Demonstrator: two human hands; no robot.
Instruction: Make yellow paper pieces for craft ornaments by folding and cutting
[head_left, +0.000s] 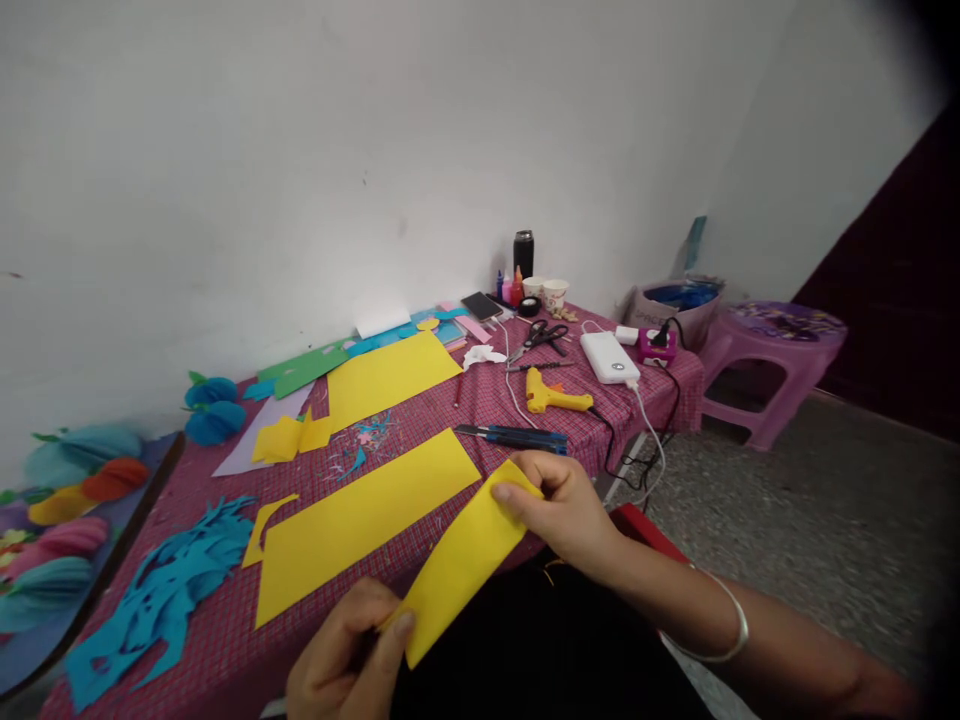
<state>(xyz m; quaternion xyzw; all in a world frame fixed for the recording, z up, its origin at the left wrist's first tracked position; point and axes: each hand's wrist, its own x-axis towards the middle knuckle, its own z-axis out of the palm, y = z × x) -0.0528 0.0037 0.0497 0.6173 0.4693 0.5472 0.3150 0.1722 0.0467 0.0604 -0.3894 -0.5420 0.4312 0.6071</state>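
1. Near the table's front edge, a folded yellow paper strip is held in the air between both hands, slanting from near left up to far right.
2. Left hand closed on the strip's near end; thumb and fingers pinch the lower corner.
3. Right hand closed on the strip's far end; thumb lies on top of the upper corner, fingers curl beneath. A silver bangle sits on that wrist.
4. Just left of the strip, a long yellow sheet lies flat on the red checked tablecloth, with a small yellow offcut touching its left end.
5. Farther back: a second yellow sheet, crumpled yellow pieces to its left, green paper near the wall.
6. Near left: blue cut-out paper shapes.
7. Far of the right hand: a blue-handled tool, a yellow glue gun, black scissors, a white power bank.
8. Far right corner of table: a black flask and paper cups.
9. Right of the table: a purple stool on the floor.
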